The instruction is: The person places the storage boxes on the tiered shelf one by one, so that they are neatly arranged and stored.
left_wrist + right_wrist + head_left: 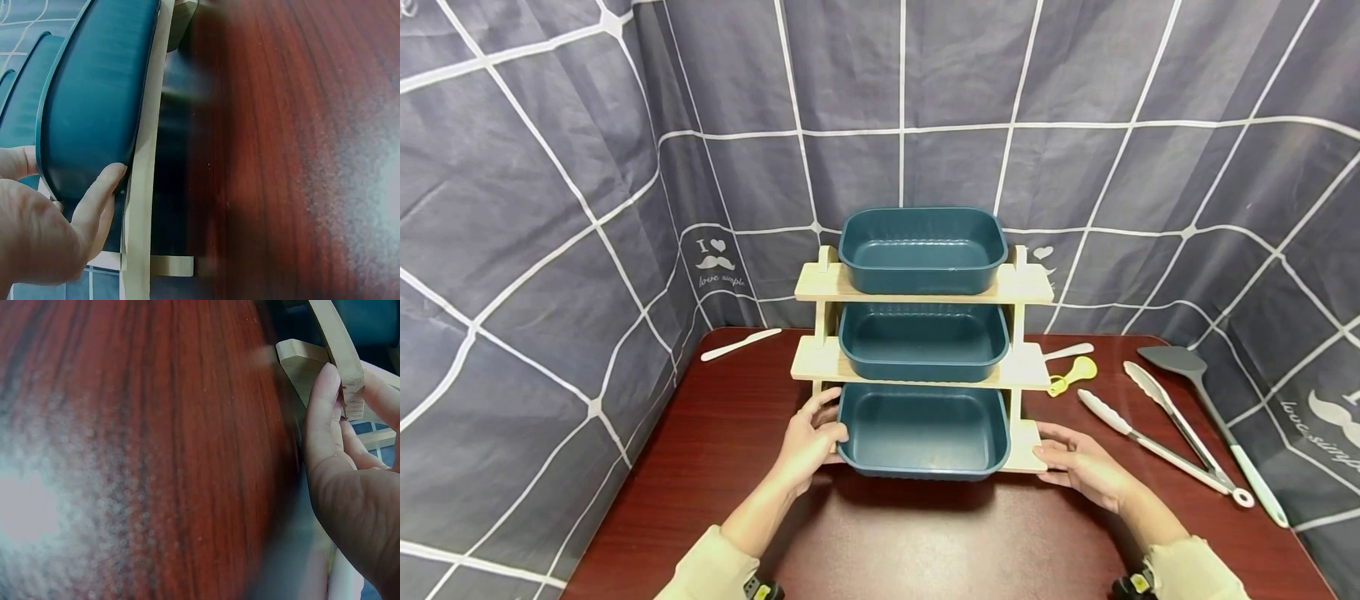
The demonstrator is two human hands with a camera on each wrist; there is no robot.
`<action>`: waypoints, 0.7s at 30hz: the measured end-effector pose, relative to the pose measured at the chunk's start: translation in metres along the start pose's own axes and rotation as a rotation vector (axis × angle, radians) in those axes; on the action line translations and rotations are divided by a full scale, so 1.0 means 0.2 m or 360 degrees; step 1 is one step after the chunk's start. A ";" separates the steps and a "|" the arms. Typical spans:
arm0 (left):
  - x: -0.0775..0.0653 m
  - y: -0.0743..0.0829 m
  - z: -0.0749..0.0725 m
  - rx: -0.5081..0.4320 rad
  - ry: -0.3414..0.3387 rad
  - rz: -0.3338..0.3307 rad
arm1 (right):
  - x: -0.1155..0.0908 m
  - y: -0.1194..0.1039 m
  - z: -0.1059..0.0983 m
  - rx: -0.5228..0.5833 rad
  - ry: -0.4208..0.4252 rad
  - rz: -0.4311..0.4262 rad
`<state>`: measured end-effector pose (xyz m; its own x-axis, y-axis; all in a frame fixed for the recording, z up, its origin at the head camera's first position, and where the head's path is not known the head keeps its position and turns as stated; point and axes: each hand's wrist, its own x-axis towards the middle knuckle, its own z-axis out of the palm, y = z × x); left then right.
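Observation:
A three-tier wooden rack (1033, 287) stands on the table with one dark teal plastic bin on each level: a top bin (923, 282), a middle bin (923, 369) and a bottom bin (925, 429). My left hand (807, 437) grips the left end of the bottom bin. In the left wrist view its thumb and fingers lie on either side of the bin's end, just above the wooden board (142, 187). With the right hand (1078, 462) I pinch the right end of the lowest board; the right wrist view shows that board end (351, 394) between the fingers.
On the right lie a yellow measuring spoon (1078, 371), a white-handled utensil (1070, 352) partly hidden by the rack, tongs (1180, 461) and a grey spatula (1213, 400). A white knife (741, 344) lies at the back left. Grey curtains (955, 100) hang behind the red-brown table (700, 500).

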<state>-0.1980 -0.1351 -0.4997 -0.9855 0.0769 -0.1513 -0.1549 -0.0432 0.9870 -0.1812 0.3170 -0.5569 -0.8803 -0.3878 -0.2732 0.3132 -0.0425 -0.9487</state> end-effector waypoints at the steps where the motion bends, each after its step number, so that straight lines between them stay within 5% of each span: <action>1: 0.00 0.00 0.00 -0.0011 0.0000 -0.0004 | 0.00 0.00 0.00 0.0000 0.0000 -0.0001; 21: 0.02 -0.01 0.00 -0.0046 -0.0002 -0.0027 | 0.00 0.00 0.00 0.0007 0.0023 0.0013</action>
<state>-0.2013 -0.1338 -0.5021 -0.9826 0.0792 -0.1678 -0.1734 -0.0708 0.9823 -0.1813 0.3168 -0.5566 -0.8827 -0.3749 -0.2835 0.3221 -0.0433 -0.9457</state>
